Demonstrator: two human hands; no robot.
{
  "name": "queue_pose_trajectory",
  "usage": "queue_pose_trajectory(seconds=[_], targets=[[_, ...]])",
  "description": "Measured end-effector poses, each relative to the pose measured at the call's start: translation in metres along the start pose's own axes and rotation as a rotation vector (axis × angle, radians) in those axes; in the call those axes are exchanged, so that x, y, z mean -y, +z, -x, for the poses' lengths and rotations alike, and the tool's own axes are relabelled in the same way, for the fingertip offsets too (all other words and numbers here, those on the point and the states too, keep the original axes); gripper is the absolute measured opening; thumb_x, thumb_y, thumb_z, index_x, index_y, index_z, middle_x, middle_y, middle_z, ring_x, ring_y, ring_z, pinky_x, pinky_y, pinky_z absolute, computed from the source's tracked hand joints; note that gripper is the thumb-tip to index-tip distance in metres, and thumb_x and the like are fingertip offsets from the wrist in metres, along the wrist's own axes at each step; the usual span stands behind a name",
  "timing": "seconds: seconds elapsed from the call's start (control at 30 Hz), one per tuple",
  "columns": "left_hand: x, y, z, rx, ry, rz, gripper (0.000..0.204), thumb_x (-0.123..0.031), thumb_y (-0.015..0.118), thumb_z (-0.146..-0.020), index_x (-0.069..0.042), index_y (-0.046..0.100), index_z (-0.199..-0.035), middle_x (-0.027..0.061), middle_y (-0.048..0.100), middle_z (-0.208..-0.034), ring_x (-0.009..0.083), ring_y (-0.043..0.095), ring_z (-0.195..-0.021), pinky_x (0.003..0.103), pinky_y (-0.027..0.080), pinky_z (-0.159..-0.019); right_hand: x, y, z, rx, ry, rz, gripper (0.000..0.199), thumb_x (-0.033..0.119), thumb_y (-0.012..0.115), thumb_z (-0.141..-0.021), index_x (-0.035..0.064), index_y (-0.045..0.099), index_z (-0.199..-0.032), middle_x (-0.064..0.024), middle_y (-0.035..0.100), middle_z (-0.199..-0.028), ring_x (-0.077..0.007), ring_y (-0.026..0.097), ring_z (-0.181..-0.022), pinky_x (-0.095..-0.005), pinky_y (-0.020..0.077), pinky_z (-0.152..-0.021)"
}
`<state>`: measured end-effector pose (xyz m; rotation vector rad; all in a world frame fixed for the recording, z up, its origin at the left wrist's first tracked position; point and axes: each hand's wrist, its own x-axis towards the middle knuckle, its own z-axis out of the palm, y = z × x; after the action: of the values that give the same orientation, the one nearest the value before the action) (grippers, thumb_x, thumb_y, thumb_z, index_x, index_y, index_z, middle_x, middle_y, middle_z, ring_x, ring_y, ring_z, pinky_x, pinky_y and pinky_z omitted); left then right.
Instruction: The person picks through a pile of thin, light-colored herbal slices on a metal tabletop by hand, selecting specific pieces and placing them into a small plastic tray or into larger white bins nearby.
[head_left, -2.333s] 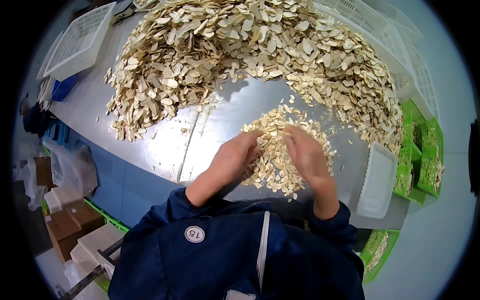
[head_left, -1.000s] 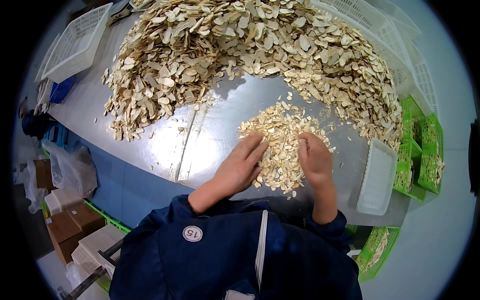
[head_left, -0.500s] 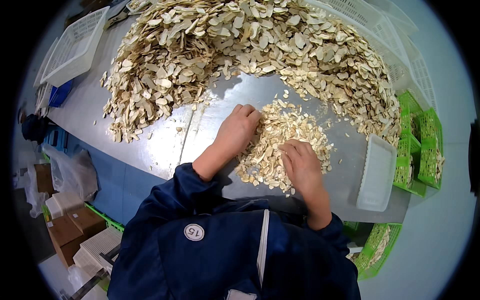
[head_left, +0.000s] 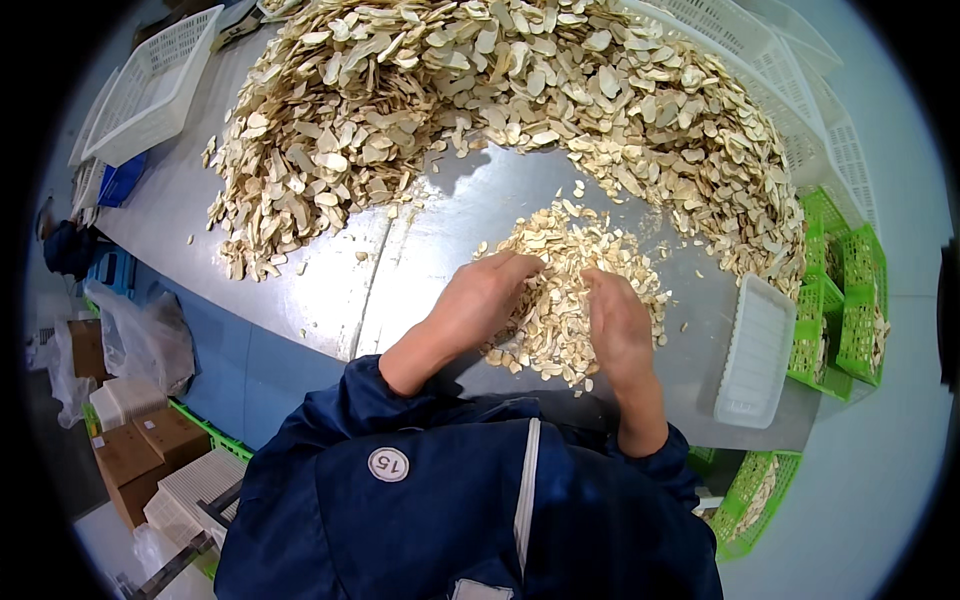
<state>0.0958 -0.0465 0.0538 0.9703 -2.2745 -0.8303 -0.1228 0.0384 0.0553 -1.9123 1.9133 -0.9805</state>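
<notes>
A small heap of thin, pale dried slices [head_left: 560,330] lies on the metal table in front of me. My left hand [head_left: 485,295] rests against its left side, fingers together and bent over the slices, with nothing visible in its grasp. On the opposite side, my right hand [head_left: 617,325] stands on edge, its fingers extended and slightly blurred, palm facing the heap. The two hands are cupped around the heap with slices between them. Beyond it, a much larger pile of bigger dried slices [head_left: 370,120] curves across the far side of the table.
A shallow white plastic tray [head_left: 757,350] sits at the table's right edge. Green baskets [head_left: 862,300] holding slices stand beyond it. White perforated crates [head_left: 155,85] are at the far left and far right. Cardboard boxes [head_left: 130,465] and a plastic bag [head_left: 150,340] are at lower left.
My left hand has come down and nearer to me along the heap's left side. My right hand has turned more on edge, its fingers straighter and shifted slightly right and up.
</notes>
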Motion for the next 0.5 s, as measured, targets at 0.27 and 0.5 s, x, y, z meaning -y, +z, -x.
queue_pose_trajectory(seconds=[0.27, 0.5], targets=[[0.012, -0.006, 0.012, -0.049, -0.053, -0.102, 0.029, -0.005, 0.073, -0.088, -0.010, 0.073, -0.116, 0.0122, 0.071, -0.102, 0.0338, 0.069, -0.090, 0.042, 0.057, -0.079, -0.007, 0.010, -0.010, 0.106, -0.084, 0.058, 0.021, 0.007, 0.065, -0.096, 0.0054, 0.066, -0.117, -0.0131, 0.067, -0.108, -0.0356, 0.064, -0.102, -0.0462, 0.0529, -0.091], [0.020, -0.003, 0.008, -0.083, -0.075, -0.213, 0.021, -0.013, 0.075, -0.091, -0.009, 0.072, -0.112, 0.0123, 0.068, -0.109, 0.0344, 0.066, -0.101, 0.044, 0.056, -0.085, 0.002, 0.028, -0.022, 0.117, -0.138, 0.234, 0.014, 0.019, 0.067, -0.098, 0.0096, 0.064, -0.108, -0.0077, 0.067, -0.112, -0.0314, 0.062, -0.107, -0.0448, 0.0506, -0.091]])
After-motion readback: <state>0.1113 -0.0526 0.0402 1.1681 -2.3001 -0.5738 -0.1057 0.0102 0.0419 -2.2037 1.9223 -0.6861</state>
